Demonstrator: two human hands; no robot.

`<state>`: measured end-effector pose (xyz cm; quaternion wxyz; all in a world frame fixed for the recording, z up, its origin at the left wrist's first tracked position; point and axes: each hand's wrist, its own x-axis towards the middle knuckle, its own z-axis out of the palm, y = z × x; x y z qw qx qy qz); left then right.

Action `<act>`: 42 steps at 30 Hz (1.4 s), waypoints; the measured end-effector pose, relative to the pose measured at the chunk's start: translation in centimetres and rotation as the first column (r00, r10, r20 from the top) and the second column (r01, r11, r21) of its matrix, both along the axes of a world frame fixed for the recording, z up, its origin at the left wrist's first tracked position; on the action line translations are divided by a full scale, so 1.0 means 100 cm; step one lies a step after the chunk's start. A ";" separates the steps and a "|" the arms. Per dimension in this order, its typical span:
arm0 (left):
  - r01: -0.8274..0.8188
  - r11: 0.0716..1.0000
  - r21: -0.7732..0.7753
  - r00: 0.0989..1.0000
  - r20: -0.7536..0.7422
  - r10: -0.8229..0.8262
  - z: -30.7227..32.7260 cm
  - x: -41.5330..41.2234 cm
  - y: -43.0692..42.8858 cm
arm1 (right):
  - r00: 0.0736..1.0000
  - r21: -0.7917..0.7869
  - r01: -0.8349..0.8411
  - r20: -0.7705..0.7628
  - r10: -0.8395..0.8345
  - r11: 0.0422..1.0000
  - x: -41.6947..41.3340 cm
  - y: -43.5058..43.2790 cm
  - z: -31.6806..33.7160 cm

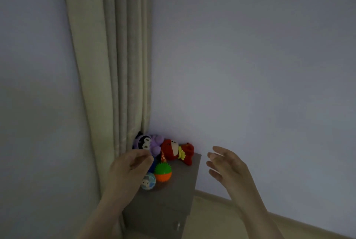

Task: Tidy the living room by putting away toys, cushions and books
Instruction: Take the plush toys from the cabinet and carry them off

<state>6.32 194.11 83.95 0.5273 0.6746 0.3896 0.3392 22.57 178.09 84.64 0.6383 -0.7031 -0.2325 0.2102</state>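
My left fingers (141,158) curl loosely and my right fingers (215,158) spread, both empty, over the toys on the cabinet (173,198); I'd nudge the spiky ball (163,172) and pale ball (148,181) back toward the plushies (169,149) so neither rolls off.

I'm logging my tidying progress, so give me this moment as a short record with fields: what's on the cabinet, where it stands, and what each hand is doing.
surface: small grey cabinet in the corner, beside the curtain
toys on top: purple plush, red plush, green and orange spiky ball, pale blue ball
left hand: open, over the toys, partly covering them, holding nothing
right hand: open, in the air to the right of the cabinet, holding nothing
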 end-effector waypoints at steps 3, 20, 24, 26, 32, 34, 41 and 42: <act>-0.012 1.000 -0.020 1.000 -0.013 0.012 -0.008 0.043 0.020 | 0.999 -0.022 -0.025 0.020 0.026 0.999 0.055 0.025 -0.002; -0.058 0.992 -0.109 0.974 -0.226 0.032 -0.101 0.210 0.192 | 0.993 -0.239 -0.078 -0.110 0.053 0.968 0.244 0.190 -0.077; -0.037 0.984 -0.174 0.962 -0.272 -0.012 -0.115 0.242 0.229 | 0.992 -0.322 -0.077 -0.115 0.042 0.943 0.275 0.227 -0.098; -0.025 0.984 -0.175 0.952 -0.306 -0.030 -0.121 0.251 0.240 | 0.990 -0.342 -0.079 -0.134 0.034 0.936 0.284 0.238 -0.108; -0.078 0.977 -0.198 0.887 -0.460 -0.023 -0.171 0.278 0.272 | 0.972 -0.448 -0.158 -0.227 0.058 0.880 0.323 0.275 -0.158; -0.101 0.974 -0.203 0.873 -0.487 -0.011 -0.184 0.282 0.275 | 0.969 -0.489 -0.175 -0.241 0.060 0.855 0.334 0.284 -0.172; -0.185 0.955 -0.231 0.813 -0.581 0.017 -0.236 0.311 0.288 | 0.952 -0.626 -0.298 -0.253 0.174 0.720 0.379 0.312 -0.237; -0.189 0.952 -0.239 0.806 -0.592 0.011 -0.241 0.314 0.289 | 0.948 -0.649 -0.312 -0.262 0.181 0.694 0.383 0.314 -0.246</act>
